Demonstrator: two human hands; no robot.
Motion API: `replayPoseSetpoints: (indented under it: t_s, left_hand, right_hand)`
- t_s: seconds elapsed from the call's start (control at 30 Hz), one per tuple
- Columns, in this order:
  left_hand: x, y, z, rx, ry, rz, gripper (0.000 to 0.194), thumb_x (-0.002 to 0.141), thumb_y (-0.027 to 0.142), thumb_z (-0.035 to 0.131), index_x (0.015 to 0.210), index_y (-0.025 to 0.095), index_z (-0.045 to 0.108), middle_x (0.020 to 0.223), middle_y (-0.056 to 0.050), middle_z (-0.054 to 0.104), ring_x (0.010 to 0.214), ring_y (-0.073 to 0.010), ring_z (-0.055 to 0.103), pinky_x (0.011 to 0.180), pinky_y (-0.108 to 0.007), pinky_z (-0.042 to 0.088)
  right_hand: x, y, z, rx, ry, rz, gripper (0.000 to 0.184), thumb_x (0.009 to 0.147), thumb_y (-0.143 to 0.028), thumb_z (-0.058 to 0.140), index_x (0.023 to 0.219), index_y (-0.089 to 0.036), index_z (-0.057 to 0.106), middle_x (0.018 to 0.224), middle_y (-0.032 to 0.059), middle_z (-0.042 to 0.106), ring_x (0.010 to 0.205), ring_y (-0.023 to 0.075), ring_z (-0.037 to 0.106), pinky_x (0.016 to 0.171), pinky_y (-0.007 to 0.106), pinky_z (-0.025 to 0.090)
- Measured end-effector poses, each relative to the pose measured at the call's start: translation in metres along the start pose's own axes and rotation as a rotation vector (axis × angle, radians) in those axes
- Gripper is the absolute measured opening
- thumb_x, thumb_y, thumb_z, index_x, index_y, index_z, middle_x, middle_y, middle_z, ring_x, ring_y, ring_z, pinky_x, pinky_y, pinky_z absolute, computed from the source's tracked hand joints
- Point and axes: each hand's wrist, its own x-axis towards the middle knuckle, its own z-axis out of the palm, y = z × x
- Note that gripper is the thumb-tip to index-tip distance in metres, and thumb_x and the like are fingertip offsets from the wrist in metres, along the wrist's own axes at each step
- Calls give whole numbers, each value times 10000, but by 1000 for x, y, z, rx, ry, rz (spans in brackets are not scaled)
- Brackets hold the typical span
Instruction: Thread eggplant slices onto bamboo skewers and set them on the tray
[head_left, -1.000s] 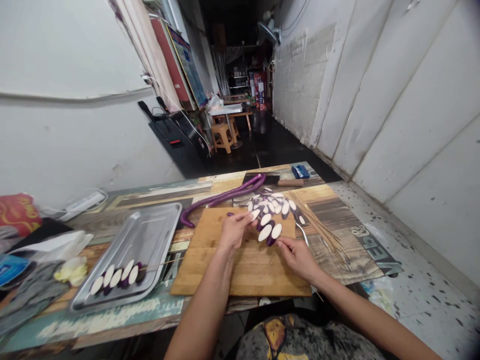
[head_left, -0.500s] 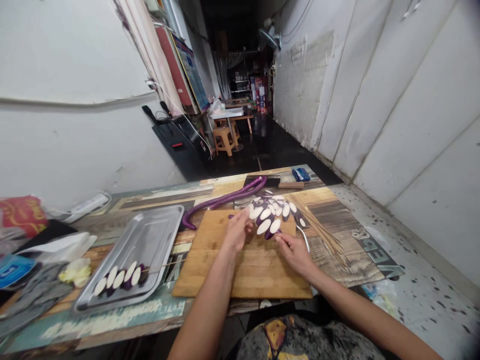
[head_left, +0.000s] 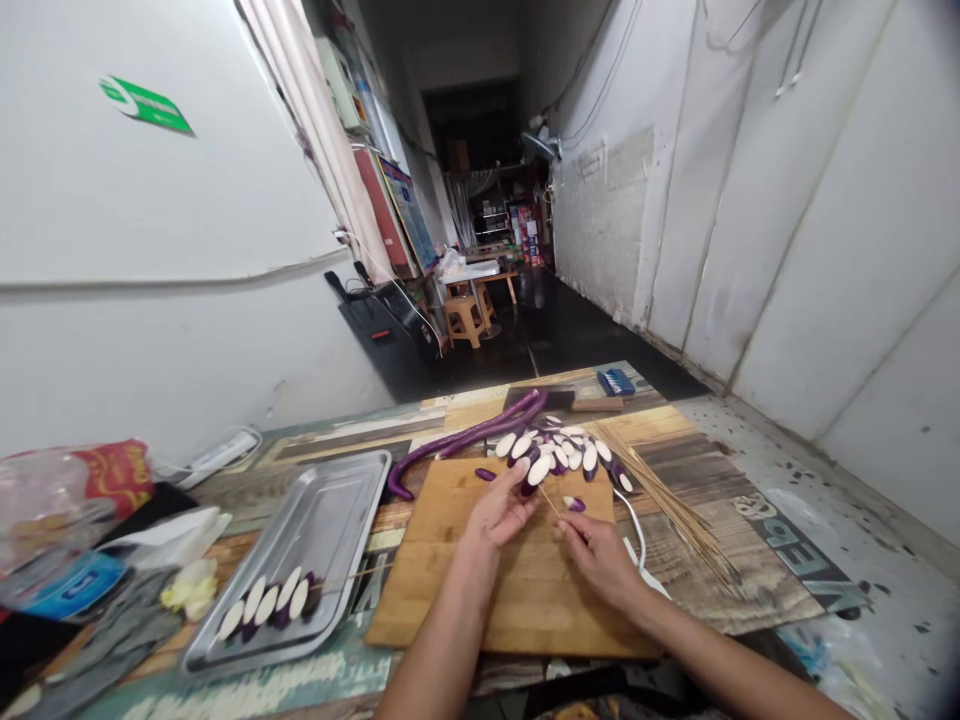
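Observation:
My left hand [head_left: 501, 510] is closed on eggplant slices [head_left: 539, 470], white-faced with purple skin, above the wooden cutting board [head_left: 450, 580]. A thin bamboo skewer [head_left: 551, 502] runs from those slices to my right hand [head_left: 594, 550], whose fingers pinch it. Just beyond is a heap of cut eggplant slices [head_left: 574, 435] at the board's far edge. One small eggplant piece [head_left: 574, 504] lies on the board near my right hand, and a purple end piece [head_left: 485, 474] sits near the far left corner. How many slices my left fingers cover is hidden.
At left, a metal tray [head_left: 330, 490] holds a skewer of eggplant slices [head_left: 266, 602]. Long whole eggplants [head_left: 465, 437] lie behind the board. Loose bamboo skewers [head_left: 667, 500] lie at right. A knife handle [head_left: 598, 405] and a blue box [head_left: 616, 381] are at the far edge.
The camera view has tilted up, so the table sits lower in the picture. A length of skewer now shows between my hands, with my right hand further from the slices.

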Motion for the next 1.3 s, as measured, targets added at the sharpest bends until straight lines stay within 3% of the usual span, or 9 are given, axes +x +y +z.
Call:
replayPoseSetpoints:
  t_s: [0.07, 0.2, 0.67, 0.9, 1.03, 1.3]
  left_hand:
    - [1, -2, 1, -31, 15, -40, 122, 773, 167, 644, 885, 127, 621, 833, -60, 667, 685, -123, 633, 649, -239, 552]
    - [2, -6, 3, -56, 77, 21, 76, 793, 119, 606, 866, 133, 624, 878, -50, 665, 732, -119, 638, 677, -241, 557]
    - [1, -16, 8, 52, 37, 82, 102, 721, 92, 672, 813, 117, 635, 865, -65, 668, 731, -131, 638, 695, -259, 556]
    - [5, 1, 5, -106, 135, 198, 224, 797, 358, 617, 884, 153, 591, 868, -60, 656, 730, -146, 648, 657, -273, 557]
    - [6, 8, 1, -154, 216, 249, 136, 824, 272, 586, 869, 144, 580, 822, -55, 652, 648, -139, 640, 618, -271, 551]
    - [12, 5, -5, -99, 174, 258, 174, 761, 226, 660, 898, 142, 591, 804, -59, 667, 651, -153, 646, 617, -272, 543]
  right_hand:
    - [-1, -2, 2, -28, 3, -5, 340, 903, -338, 372, 811, -168, 651, 673, 34, 638, 625, 174, 582, 584, 249, 389]
    - [-1, -5, 3, -52, -20, -31, 348, 905, -321, 355, 820, -169, 656, 680, 40, 652, 611, 177, 585, 578, 256, 383]
    - [2, 0, 4, -62, 31, -24, 348, 907, -335, 370, 783, -176, 654, 628, 31, 628, 579, 168, 572, 559, 248, 405]
    - [-1, 0, 2, -24, -37, -101, 356, 904, -340, 372, 819, -176, 676, 715, 51, 683, 645, 186, 624, 606, 259, 445]
    - [-2, 5, 0, -24, -71, -94, 341, 892, -338, 386, 869, -180, 688, 783, 63, 711, 676, 200, 648, 615, 272, 465]
    - [-1, 12, 1, 4, -90, -73, 329, 893, -347, 404, 900, -183, 689, 894, 74, 716, 790, 219, 659, 684, 299, 486]
